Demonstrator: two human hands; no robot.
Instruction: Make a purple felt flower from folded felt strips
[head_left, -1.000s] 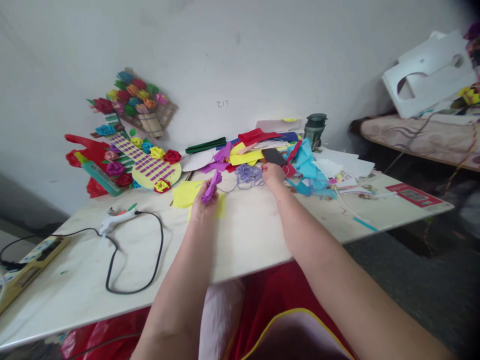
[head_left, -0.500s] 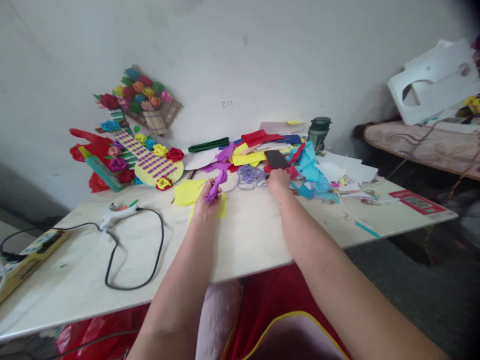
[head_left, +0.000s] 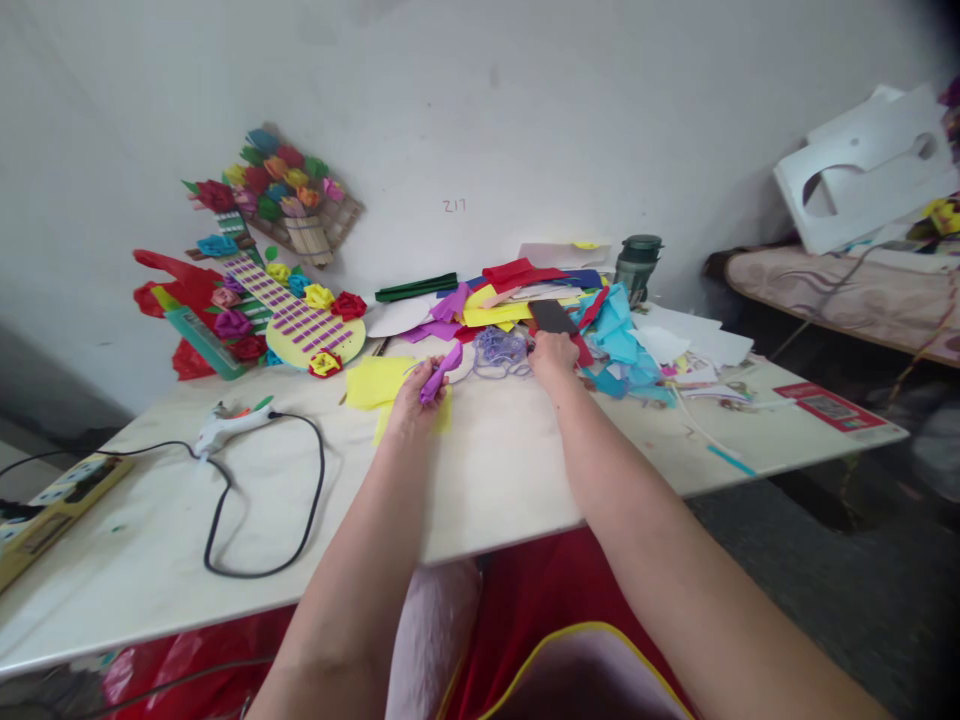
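Note:
My left hand (head_left: 414,400) is closed around a folded piece of purple crepe paper (head_left: 442,372), one end of it sticking up past the fingers. Under and beside that hand lie yellow crepe paper sheets (head_left: 375,382). My right hand (head_left: 555,355) reaches to the right edge of a loose tangle of light purple yarn (head_left: 501,350). Its fingers are bent together, and what they pinch is hidden. Just beyond the right hand is a dark flat rectangular thing (head_left: 553,316), lying on red paper.
Coloured paper (head_left: 495,312) is heaped along the wall, with a dark green bottle (head_left: 637,268) behind. On the left are a paper-flower guitar (head_left: 319,335), a glue bottle (head_left: 202,338), a glue gun (head_left: 229,428) with looped cord, and a power strip (head_left: 56,510). Paper scraps (head_left: 697,335) lie right.
The purple paper in my left hand has tilted further to the right. My right hand has shifted slightly beside the yarn. The view has moved a little.

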